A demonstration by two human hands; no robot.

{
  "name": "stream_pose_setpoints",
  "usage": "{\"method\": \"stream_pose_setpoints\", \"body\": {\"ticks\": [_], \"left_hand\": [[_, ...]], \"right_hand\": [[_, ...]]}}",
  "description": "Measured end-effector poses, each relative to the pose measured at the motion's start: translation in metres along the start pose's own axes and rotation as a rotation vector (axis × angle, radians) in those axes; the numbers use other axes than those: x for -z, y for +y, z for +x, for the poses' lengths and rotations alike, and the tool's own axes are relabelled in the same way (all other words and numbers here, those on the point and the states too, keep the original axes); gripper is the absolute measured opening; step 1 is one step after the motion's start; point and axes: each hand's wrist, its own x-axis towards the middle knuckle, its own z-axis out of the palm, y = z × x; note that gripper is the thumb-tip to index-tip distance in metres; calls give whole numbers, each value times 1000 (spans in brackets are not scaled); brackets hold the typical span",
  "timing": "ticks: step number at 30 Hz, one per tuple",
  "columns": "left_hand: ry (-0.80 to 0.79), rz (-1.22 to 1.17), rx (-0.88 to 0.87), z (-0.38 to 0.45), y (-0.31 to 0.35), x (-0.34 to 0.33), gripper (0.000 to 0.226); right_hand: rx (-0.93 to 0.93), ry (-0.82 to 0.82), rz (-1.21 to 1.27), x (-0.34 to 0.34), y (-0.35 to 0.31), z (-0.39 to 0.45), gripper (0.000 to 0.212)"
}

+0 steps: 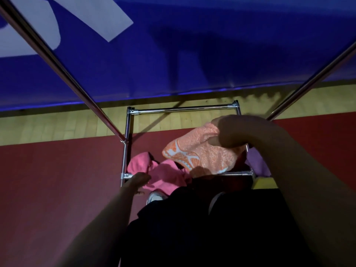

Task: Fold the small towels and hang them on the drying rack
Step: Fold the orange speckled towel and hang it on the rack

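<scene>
Orange towel (200, 151), white leaf-like print at 1 end, held above the drying rack (183, 109) base frame. Its long axis runs from upper right down to lower left; the printed end points lower left, toward the pink towel (165, 176). Top right corner is bunched inside the right hand (233, 132), whose fingers are curled round the cloth, thumb underneath. The rest of the towel hangs loose and crumpled, not folded flat.

Left hand (137, 180): reaches to the near left corner joint of the rack's base frame, fingertips at the edge of the pink towel. Whether it pinches the pink cloth or only touches it cannot be told; the view is dim there.

Pink towel: lies in a crumpled heap across the rack's near bottom bar, toward its left end, no clear long axis.

Purple cloth (256, 162): just past the rack's near right corner, partly hidden by the right forearm. Yellow block (264, 183) directly below it, nearer the person.

Rack: chrome tubing; 2 slanted poles rise from the base toward the upper left and upper right of the view. Base stands on red floor (57, 180); wood flooring (67, 124) and a blue banner (192, 45) lie beyond it.
</scene>
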Motion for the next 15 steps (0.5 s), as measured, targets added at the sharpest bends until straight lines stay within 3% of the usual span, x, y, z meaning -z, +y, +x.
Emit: {"method": "stream_pose_setpoints", "body": {"ticks": [10, 15], "left_hand": [[-79, -215, 37, 57, -29, -13, 38], [-115, -258, 16, 64, -36, -22, 23]], "right_hand": [[84, -43, 11, 0, -15, 6, 57], [80, -57, 35, 2, -15, 2, 64]]}}
